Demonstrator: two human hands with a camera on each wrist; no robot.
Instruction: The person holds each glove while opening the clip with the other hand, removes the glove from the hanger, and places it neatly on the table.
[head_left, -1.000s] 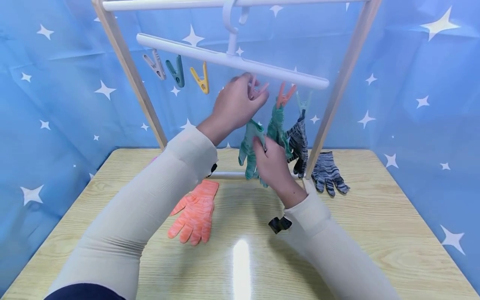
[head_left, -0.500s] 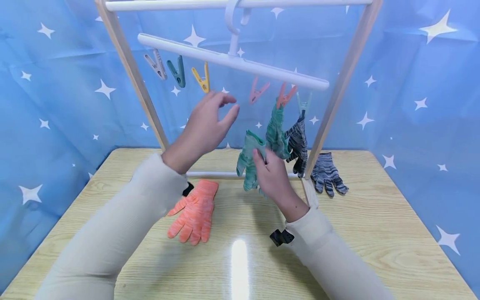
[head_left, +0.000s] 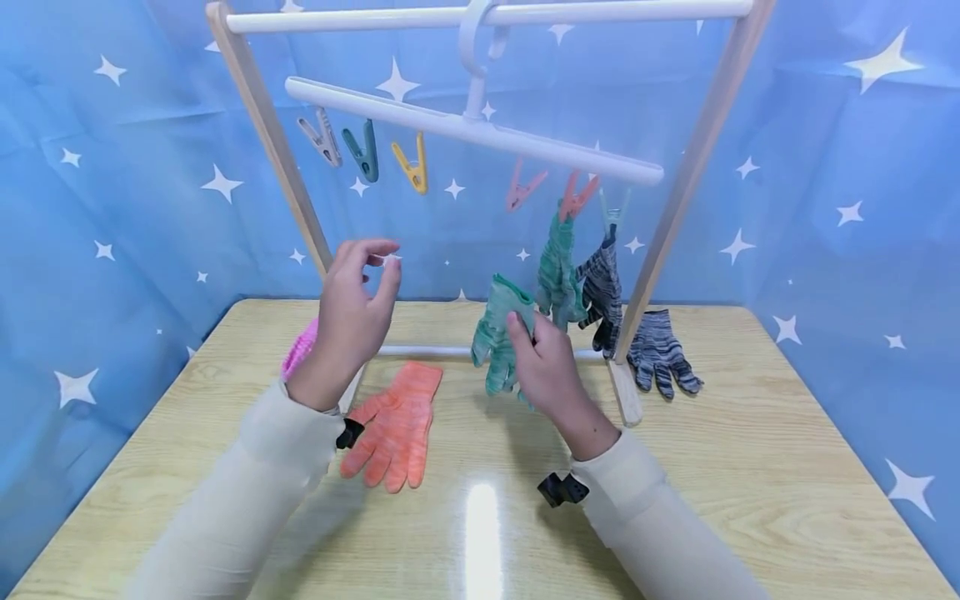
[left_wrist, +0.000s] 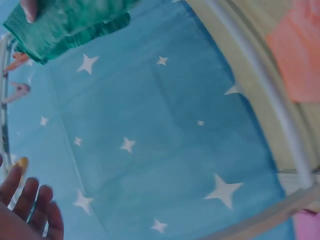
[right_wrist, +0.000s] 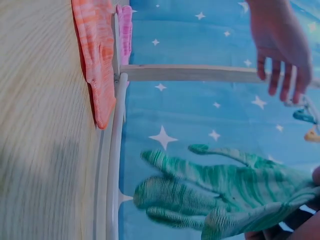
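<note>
My right hand (head_left: 551,367) grips a green striped knit glove (head_left: 495,329), thumb in front, cuff upward and fingers hanging. In the right wrist view, that glove (right_wrist: 225,185) spreads across the lower part. My left hand (head_left: 356,300) is in the air at left, fingers loosely bent and holding nothing. From the white hanger (head_left: 465,125), tilted down to the right, hang several clothespins. A coral clothespin (head_left: 576,198) bites a second green glove (head_left: 558,262), and a pale aqua one (head_left: 613,212) a dark grey striped glove (head_left: 602,283). The pink clothespin (head_left: 522,187) hangs without a glove.
Grey (head_left: 322,137), dark green (head_left: 363,152) and yellow clothespins (head_left: 412,164) hang bare at left. An orange glove (head_left: 401,429), a pink knit item (head_left: 300,346) and another grey striped glove (head_left: 663,354) lie on the table. Wooden posts (head_left: 678,183) bear the white rail (head_left: 615,12).
My left hand has let go of the pink clothespin and moved down and left. My right hand has lowered the green glove slightly, away from that clothespin.
</note>
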